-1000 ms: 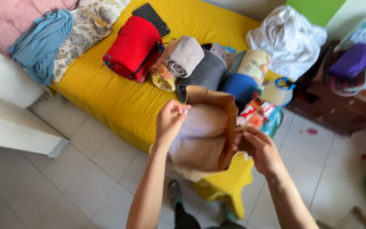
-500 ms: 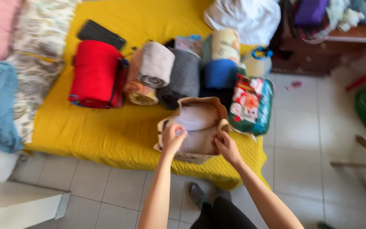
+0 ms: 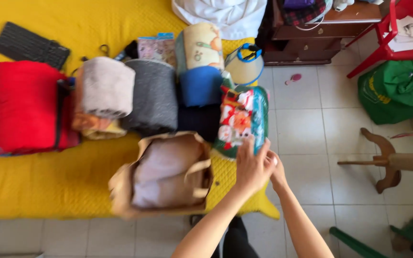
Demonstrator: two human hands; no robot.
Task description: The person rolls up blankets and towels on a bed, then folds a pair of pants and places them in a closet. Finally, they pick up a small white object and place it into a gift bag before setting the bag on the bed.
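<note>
Where hands (image 3: 259,167) meet: bright printed packet (image 3: 240,119), red-green.

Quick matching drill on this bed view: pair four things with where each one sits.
1. paper bag
2. keyboard
3. red bundle
4. printed package

a. bed's far left corner
b. under both hands, at the bed's right edge
c. near edge, holding pale folded cloth
d. left end of the roll row

Pairs: 1-c, 2-a, 3-d, 4-b

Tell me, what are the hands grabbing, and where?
Both hands, left hand and right hand, meet at the near end of the colourful packet on the yellow bed.
</note>
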